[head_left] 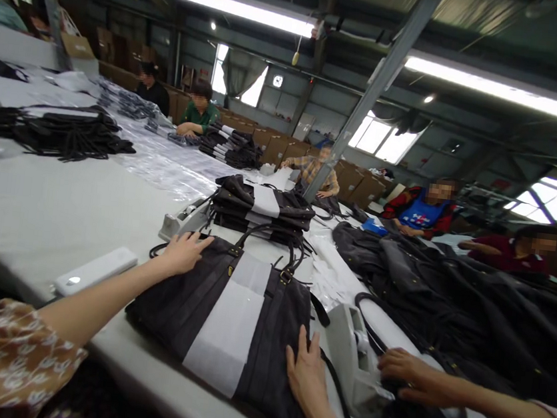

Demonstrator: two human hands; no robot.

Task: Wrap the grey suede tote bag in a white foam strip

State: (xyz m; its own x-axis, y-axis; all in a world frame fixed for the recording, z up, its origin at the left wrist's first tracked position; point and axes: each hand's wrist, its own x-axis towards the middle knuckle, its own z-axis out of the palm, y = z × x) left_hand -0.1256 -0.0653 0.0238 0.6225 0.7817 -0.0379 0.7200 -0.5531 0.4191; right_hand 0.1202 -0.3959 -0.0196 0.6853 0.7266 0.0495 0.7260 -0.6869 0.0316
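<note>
A black handbag (273,342) lies flat at the table's near edge, with a white paper band (224,330) around its middle and its handles toward the far side. My left hand (185,253) rests on the bag's upper left corner, fingers stretched out. On the bag's right side lies my right hand (308,367), its fingers spread and flat. Just beyond the handles sits a stack of black handbags (264,201) with white bands. Neither hand is closed around anything.
A grey tape dispenser (354,358) stands right of the bag, beside a co-worker's hand (405,374). Another dispenser (184,218) and a white oblong device (96,271) are on the left. Black bags (450,289) pile up at right. Several people work around the table (148,204).
</note>
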